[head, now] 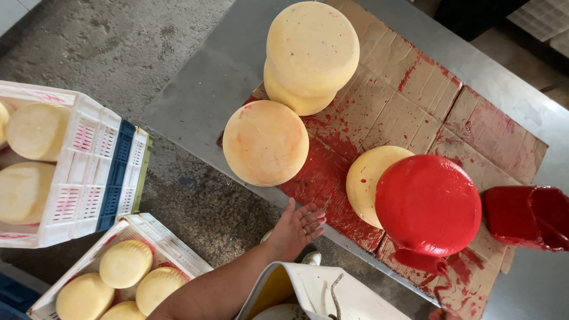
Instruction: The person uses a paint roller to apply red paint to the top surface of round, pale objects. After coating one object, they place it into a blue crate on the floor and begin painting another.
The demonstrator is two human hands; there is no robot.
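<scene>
A left hand (296, 228), fingers spread and empty, rests at the metal table (195, 95) edge, six o'clock of a pale cheese wheel (265, 142) overhanging it, which could topple if nudged.

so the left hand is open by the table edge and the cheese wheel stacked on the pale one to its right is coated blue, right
Not quite: the coating is red, not blue. The head view shows the left hand open, fingers spread, by the edge of the metal table, and to its right a red-coated cheese wheel resting on a pale wheel over paint-stained cardboard.
</scene>
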